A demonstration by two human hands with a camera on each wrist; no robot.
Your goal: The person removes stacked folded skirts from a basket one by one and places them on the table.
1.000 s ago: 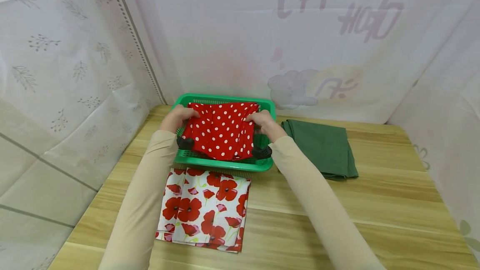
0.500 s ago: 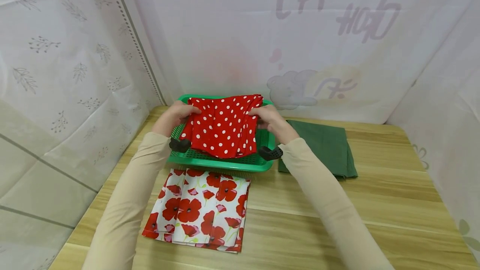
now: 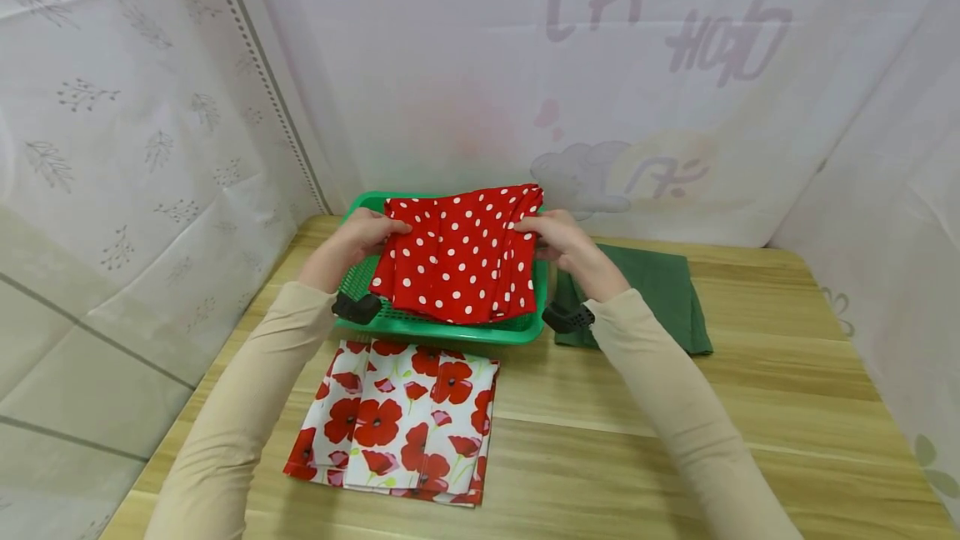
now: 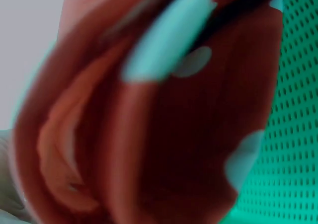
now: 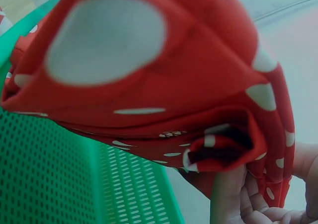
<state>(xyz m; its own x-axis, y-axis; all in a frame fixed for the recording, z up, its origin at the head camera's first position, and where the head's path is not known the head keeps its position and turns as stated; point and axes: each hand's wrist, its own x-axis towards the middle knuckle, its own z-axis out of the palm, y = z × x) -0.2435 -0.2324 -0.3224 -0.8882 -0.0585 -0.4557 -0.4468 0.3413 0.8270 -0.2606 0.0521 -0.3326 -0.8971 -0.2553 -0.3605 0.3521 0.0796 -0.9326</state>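
Observation:
Both hands hold up a folded red cloth with white polka dots point(image 3: 465, 261) over a green plastic basket point(image 3: 375, 323). My left hand point(image 3: 356, 240) pinches its left side, thumb on top. On the opposite side my right hand point(image 3: 566, 244) grips the cloth the same way, and in the right wrist view its fingers point(image 5: 233, 194) curl beneath the folded layers. Close up in the left wrist view, the red cloth point(image 4: 208, 114) is blurred and covers most of the picture; the basket's perforated wall point(image 4: 293, 124) shows beside it.
A folded white cloth with red poppies point(image 3: 405, 419) lies on the wooden table point(image 3: 600, 448) in front of the basket. To the right lies a folded dark green cloth point(image 3: 667, 290), partly behind the right forearm. A pale printed curtain point(image 3: 420, 65) hangs behind the table.
The red dotted cloth has risen out of the basket and shifted slightly right, its right side higher. Both hands have kept hold of it, the right hand moving farther right.

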